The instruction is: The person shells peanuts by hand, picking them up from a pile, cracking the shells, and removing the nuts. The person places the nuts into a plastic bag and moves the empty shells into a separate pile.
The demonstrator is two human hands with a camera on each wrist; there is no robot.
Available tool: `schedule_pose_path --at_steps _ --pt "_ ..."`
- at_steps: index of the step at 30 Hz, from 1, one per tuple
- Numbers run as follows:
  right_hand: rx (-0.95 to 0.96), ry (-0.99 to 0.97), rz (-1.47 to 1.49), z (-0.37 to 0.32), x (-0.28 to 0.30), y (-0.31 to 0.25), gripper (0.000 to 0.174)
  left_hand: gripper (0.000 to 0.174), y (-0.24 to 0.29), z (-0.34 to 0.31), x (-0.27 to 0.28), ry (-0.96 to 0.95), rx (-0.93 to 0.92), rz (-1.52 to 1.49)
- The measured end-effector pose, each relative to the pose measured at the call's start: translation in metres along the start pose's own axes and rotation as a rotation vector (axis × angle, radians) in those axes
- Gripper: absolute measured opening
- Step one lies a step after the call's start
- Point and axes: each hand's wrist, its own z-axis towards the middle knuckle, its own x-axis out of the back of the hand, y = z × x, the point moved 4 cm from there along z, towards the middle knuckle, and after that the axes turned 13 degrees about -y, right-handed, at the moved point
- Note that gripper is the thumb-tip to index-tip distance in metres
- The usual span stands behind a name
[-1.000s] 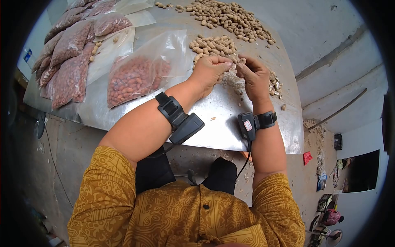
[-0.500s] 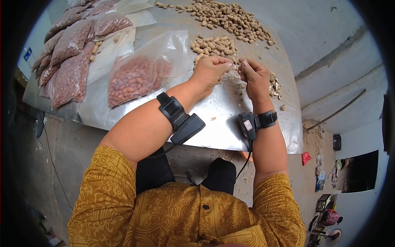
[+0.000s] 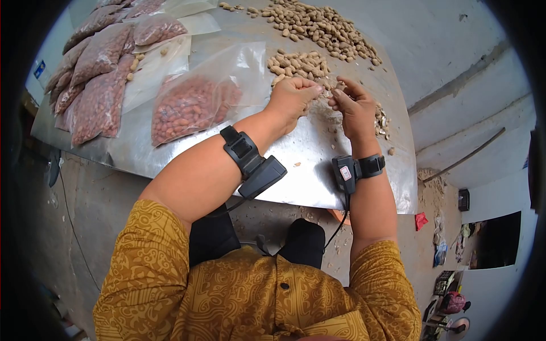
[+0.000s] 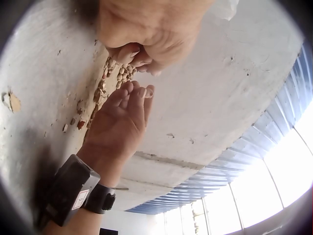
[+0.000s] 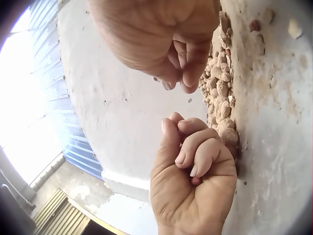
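In the head view my left hand (image 3: 291,103) is over the table, thumb and forefinger tips together, pointing toward the right hand. The right wrist view shows its other fingers curled in, with a red peanut kernel (image 5: 196,181) in the palm. My right hand (image 3: 357,113) faces it a short gap away, thumb and fingers bent together. A small bit of peanut shell (image 5: 155,79) shows at its fingertips, mostly hidden. Just beyond the hands lies a small heap of unshelled peanuts (image 3: 301,63). Broken shells (image 3: 381,122) lie beside the right hand.
An open clear bag of red kernels (image 3: 187,111) lies left of my left arm. Several filled bags (image 3: 99,59) are piled at the table's far left, near flat empty bags (image 3: 162,71). A larger peanut heap (image 3: 324,28) spreads at the back. The metal table's edge (image 3: 318,204) is near my knees.
The hands have drawn slightly apart at the fingertips. The right fingers have shifted around the shell piece, which showed more plainly a second ago. The head view has tilted a little.
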Motion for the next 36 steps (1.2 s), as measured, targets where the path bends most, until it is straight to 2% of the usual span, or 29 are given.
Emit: schedule_pose_path --at_steps 4,10,12,15,18,21,24,31,36 --pt "-0.050 -0.083 -0.064 -0.002 -0.005 0.001 0.030 0.014 -0.001 0.001 -0.001 -0.047 0.015 -0.027" --pt "-0.046 -0.207 0.015 -0.006 -0.019 -0.006 0.028 0.018 0.006 -0.004 -0.007 -0.115 0.061 0.024" --pt "-0.064 -0.202 0.013 -0.006 -0.019 -0.007 0.028 0.018 0.011 -0.008 -0.013 -0.104 0.050 0.019" --pt "-0.060 -0.208 0.083 -0.006 -0.018 -0.003 0.029 0.018 0.008 0.000 -0.007 -0.100 -0.068 0.140" --pt "-0.041 -0.182 0.192 -0.005 -0.017 0.000 0.030 0.020 0.006 0.002 -0.007 -0.105 -0.114 0.089" --pt "-0.027 -0.148 0.275 -0.004 -0.018 0.001 0.032 0.021 0.008 0.001 -0.004 -0.024 -0.152 0.166" --pt "-0.005 -0.111 0.309 -0.004 -0.018 0.002 0.034 0.021 0.008 0.001 -0.004 -0.022 -0.156 0.167" --pt "0.078 -0.066 0.257 -0.002 -0.014 0.007 0.031 0.017 0.000 0.002 -0.001 -0.111 -0.038 -0.121" --pt "0.038 -0.063 0.226 -0.001 -0.015 0.008 0.023 0.018 -0.005 0.004 0.000 -0.168 0.053 -0.321"
